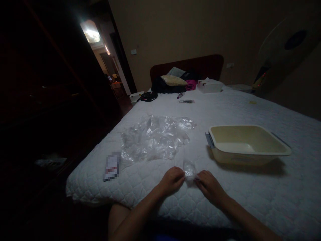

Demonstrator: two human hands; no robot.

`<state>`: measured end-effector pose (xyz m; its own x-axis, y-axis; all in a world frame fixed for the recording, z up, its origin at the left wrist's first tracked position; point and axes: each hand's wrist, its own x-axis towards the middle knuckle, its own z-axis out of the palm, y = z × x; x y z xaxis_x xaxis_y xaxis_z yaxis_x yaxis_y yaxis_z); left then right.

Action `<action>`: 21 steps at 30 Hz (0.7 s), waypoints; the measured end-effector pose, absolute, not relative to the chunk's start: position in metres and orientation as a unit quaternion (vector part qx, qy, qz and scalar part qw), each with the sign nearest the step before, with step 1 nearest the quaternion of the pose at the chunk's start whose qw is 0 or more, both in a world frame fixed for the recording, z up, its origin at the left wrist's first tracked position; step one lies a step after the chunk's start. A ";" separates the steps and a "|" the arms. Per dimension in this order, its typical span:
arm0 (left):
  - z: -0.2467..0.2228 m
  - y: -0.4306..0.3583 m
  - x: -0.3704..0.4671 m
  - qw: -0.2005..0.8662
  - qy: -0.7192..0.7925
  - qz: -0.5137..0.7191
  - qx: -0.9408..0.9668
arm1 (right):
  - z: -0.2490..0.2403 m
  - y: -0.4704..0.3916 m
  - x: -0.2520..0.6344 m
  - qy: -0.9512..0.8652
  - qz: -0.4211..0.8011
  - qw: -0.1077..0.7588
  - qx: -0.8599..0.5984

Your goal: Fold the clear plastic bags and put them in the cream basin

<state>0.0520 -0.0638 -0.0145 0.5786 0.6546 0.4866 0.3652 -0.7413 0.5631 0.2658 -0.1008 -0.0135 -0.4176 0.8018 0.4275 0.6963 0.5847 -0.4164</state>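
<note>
Between my two hands, near the front edge of the bed, is a small clear plastic bag (190,168). My left hand (173,179) pinches its left side, fingers closed. On the right side my right hand (207,185) grips it the same way. The bag looks thin and crinkled, and whether anything is inside I cannot make out. Just beyond my left hand lies a loose spread of clear plastic bags (155,139), shiny and overlapping. To the right of my right hand stands a cream plastic basin (247,159) with grey handles.
The bed carries a white quilted cover (140,182). A blurred phone-like object (112,166) lies at left. Toward the headboard (208,63) are a white box (210,86), a pink roll (191,85), heaped cloth and a black bag (149,96). A fan (294,40) stands at right.
</note>
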 end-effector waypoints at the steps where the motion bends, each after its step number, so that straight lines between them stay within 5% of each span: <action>1: -0.014 -0.064 0.053 0.214 0.310 0.351 0.857 | -0.014 -0.100 0.266 -0.833 0.093 0.304 -0.454; 10: -0.017 -0.063 0.059 0.266 0.408 0.358 0.796 | -0.024 -0.093 0.263 -0.728 0.193 0.377 -0.540; 21: -0.022 -0.057 0.072 0.228 0.480 0.335 0.778 | -0.017 -0.087 0.258 -0.714 0.226 0.366 -0.552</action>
<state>0.0723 -0.0574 -0.0220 0.3135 0.9002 0.3023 0.5942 -0.4343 0.6769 0.2580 -0.0875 -0.0168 -0.1232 0.9542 0.2727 0.6238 0.2882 -0.7266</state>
